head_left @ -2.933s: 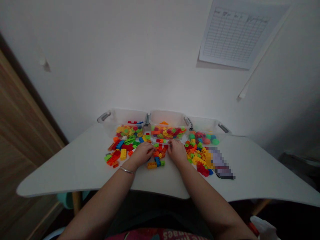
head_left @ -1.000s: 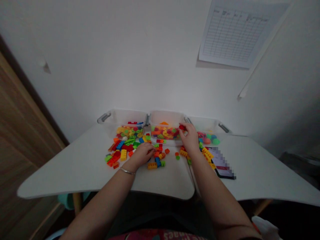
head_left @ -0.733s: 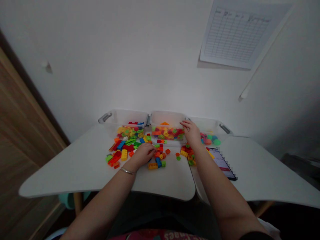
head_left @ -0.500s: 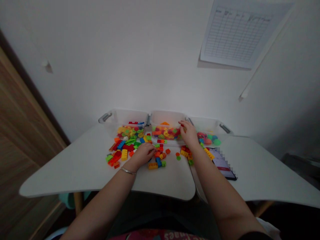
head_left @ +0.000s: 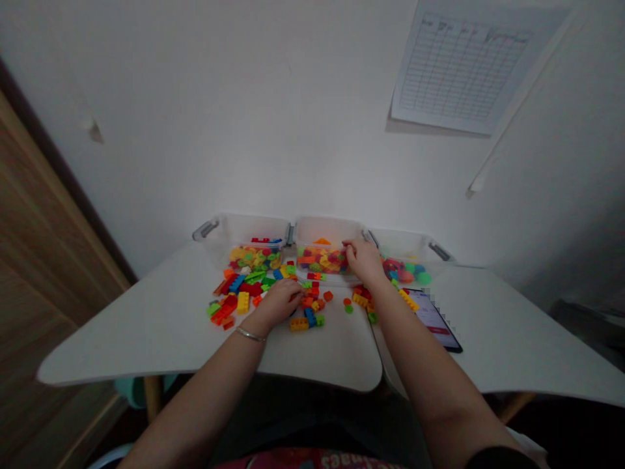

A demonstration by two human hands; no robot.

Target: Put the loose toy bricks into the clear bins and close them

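My left hand rests on the table with its fingers curled inward, beside a loose heap of toy building bricks. Whatever its fingers may hold is hidden. A yellow brick and a blue brick lie just to its right. Over the right end of the middle clear bin is my right hand, its fingers stretched forward and apart, with no brick visible in them. Mixed bricks fill the lower part of that bin. Several more bricks lie below my right wrist.
A left clear bin and a right clear bin flank the middle one, both holding coloured pieces. A tablet lies under bricks at the right. A gap splits the white table. A printed sheet hangs on the wall.
My right hand has shifted slightly left and lower over the middle bin, its fingers less raised. My left hand and the bricks on the table look unchanged.
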